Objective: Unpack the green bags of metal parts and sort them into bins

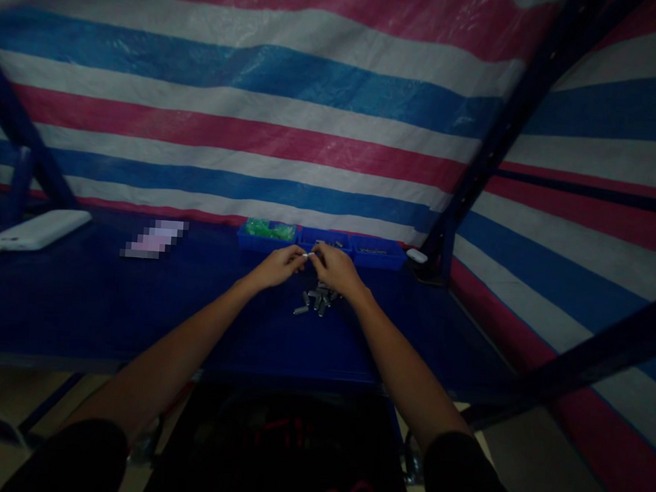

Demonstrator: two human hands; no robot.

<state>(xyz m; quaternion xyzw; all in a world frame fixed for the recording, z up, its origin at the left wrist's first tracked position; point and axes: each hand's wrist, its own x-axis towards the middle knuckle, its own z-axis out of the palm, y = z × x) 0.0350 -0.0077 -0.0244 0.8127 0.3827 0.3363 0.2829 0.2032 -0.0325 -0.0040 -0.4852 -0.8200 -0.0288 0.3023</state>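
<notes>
My left hand (279,266) and my right hand (335,268) meet above the blue table, their fingertips pinched together. A small pale piece (308,255) shows between them, both hands gripping it; its exact kind is too small to make out. Just below my right hand lies a loose pile of small silvery metal cylinders (322,302), partly covered by that hand. Behind the hands stand blue bins: the left one (249,243) holds green plastic-looking pieces, the middle one (324,235) small metal bits, and the right one (377,261) thin metal parts.
A white power bank (40,229) with a cable sits at the left of the table (104,313). Nearby lies a blurred pinkish flat item (155,239). A small white case (416,256) rests beside the right bin. Blue frame posts (480,163) and striped sheeting (261,76) enclose the table.
</notes>
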